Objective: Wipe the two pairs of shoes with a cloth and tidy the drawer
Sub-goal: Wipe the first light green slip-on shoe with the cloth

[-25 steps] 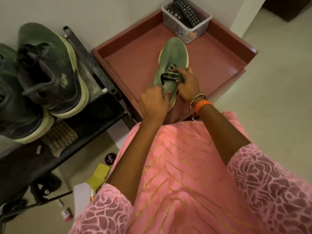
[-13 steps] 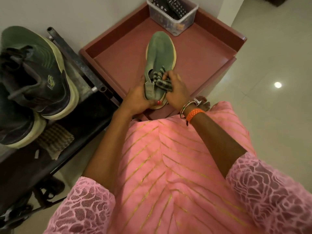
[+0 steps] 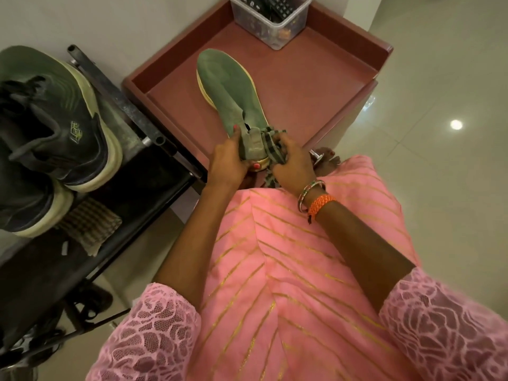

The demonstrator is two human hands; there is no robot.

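**Green suede shoe, held at the heel over the red drawer**

Green suede slip-on shoe with a pale yellow sole [image 3: 229, 90] lay lengthwise in the open reddish-brown drawer [image 3: 316, 86], toe pointing away from the person, heel at the drawer's near edge.

Nearest the camera: pink tunic with gold stripes and lace sleeves [image 3: 275, 270], both forearms reaching forward from it.

Left hand [image 3: 229, 163]: fingers curled round the heel of the shoe, thumb under the sole edge, one fingertip on the upper beside the opening.

Right hand [image 3: 291, 160]: fingers clenched on a checked grey-green cloth [image 3: 270, 145], bunched against the right side of the heel; a tail of the cloth hung below the hand. Bangles and an orange braided band sat on that wrist.

To the left, on a dark metal rack [image 3: 132, 188]: pair of black-and-green sports shoes with cream soles [image 3: 63, 125], one overlapping the other, and a folded brown checked cloth [image 3: 90, 224] just beside them.

Farthest: clear plastic tub [image 3: 264, 26] in the drawer's far corner, holding dark remote controls [image 3: 277, 4], well apart from the shoe.
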